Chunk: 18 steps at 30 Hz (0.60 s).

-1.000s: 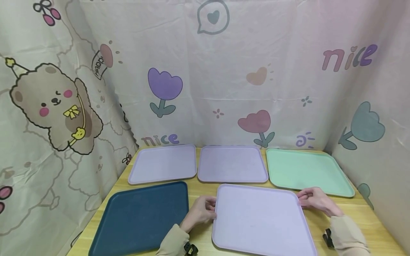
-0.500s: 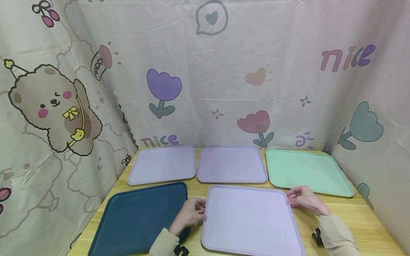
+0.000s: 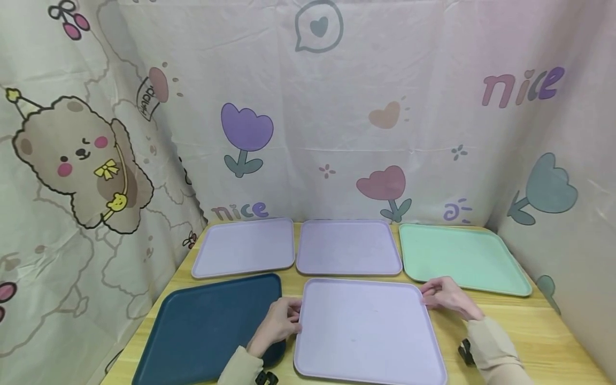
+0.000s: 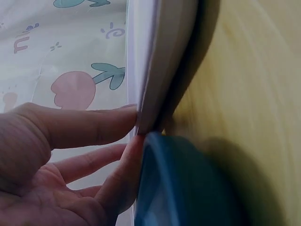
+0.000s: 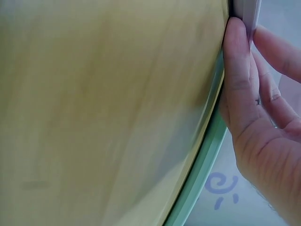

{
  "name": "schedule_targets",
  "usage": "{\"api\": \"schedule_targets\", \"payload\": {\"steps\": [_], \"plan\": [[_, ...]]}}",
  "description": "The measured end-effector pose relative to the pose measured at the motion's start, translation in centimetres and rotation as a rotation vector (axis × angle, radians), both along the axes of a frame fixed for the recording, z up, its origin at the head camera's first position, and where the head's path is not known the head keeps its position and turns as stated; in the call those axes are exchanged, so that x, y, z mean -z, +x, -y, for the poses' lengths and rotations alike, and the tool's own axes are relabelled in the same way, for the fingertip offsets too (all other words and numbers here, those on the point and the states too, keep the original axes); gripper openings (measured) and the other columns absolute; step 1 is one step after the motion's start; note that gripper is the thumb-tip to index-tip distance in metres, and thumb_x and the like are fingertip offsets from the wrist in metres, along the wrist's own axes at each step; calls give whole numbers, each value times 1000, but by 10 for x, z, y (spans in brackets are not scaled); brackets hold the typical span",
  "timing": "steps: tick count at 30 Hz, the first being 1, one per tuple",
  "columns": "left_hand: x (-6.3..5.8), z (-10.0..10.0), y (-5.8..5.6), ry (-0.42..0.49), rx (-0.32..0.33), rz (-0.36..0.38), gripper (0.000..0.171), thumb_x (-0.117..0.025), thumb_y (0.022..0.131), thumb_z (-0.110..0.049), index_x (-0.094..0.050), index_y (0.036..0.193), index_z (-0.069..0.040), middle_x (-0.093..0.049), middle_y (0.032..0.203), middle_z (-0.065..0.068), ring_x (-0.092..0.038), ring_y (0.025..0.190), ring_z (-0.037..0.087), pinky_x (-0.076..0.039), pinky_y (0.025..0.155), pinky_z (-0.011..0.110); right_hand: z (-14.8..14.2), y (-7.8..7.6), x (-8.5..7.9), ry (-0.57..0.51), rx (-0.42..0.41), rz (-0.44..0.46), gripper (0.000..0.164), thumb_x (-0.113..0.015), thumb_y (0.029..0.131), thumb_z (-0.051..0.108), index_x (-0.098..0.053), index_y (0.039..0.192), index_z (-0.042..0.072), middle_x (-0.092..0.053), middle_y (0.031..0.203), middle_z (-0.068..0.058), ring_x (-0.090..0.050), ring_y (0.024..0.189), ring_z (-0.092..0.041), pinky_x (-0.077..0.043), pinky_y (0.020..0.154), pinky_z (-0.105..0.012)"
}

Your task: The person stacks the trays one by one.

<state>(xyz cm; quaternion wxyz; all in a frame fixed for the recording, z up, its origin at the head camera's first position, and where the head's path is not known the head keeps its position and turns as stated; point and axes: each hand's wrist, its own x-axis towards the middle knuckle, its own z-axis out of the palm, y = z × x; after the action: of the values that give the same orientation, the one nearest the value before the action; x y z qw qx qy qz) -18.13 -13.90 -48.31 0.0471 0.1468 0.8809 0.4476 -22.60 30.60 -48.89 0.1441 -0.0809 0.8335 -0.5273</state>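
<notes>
A pale lilac tray (image 3: 368, 331) lies in the front middle of the table. My left hand (image 3: 278, 323) pinches its left rim; in the left wrist view the thumb (image 4: 94, 126) is on the tray's edge and a finger sits close by the blue tray. My right hand (image 3: 447, 297) pinches the same tray near its far right corner. In the right wrist view, the fingers (image 5: 237, 52) and thumb grip that edge. A dark blue tray (image 3: 212, 329) lies to the left, its right side partly covered by my left hand.
Along the back stand two more lilac trays (image 3: 245, 248) and a mint green tray (image 3: 462, 259), the green one close behind my right hand. Bare wooden table (image 3: 524, 334) shows at the right. Patterned curtains (image 3: 327, 123) enclose the back and sides.
Both hands have slid the front lilac tray to the left, towards the dark blue tray. The blue tray and the back row stay where they were.
</notes>
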Motion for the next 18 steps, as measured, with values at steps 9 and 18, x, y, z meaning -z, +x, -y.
{"api": "schedule_targets", "payload": {"steps": [9,18], "plan": [[0,6,0,-35,-11,-13,46,-73,65,13,-71,111,7,-73,93,13,-65,84,17,-56,69,22,7,-2,-1,8,10,-8,31,-68,84,-4,-59,108,-23,-70,87,-13,-67,72,-13,-63,69,-29],[0,7,-1,-50,-23,-15,44,-73,65,13,-71,109,7,-72,92,12,-64,84,17,-56,70,22,10,-1,-1,-4,9,-4,29,-67,84,-6,-60,107,-23,-69,85,-11,-67,72,-14,-62,69,-28]]}}
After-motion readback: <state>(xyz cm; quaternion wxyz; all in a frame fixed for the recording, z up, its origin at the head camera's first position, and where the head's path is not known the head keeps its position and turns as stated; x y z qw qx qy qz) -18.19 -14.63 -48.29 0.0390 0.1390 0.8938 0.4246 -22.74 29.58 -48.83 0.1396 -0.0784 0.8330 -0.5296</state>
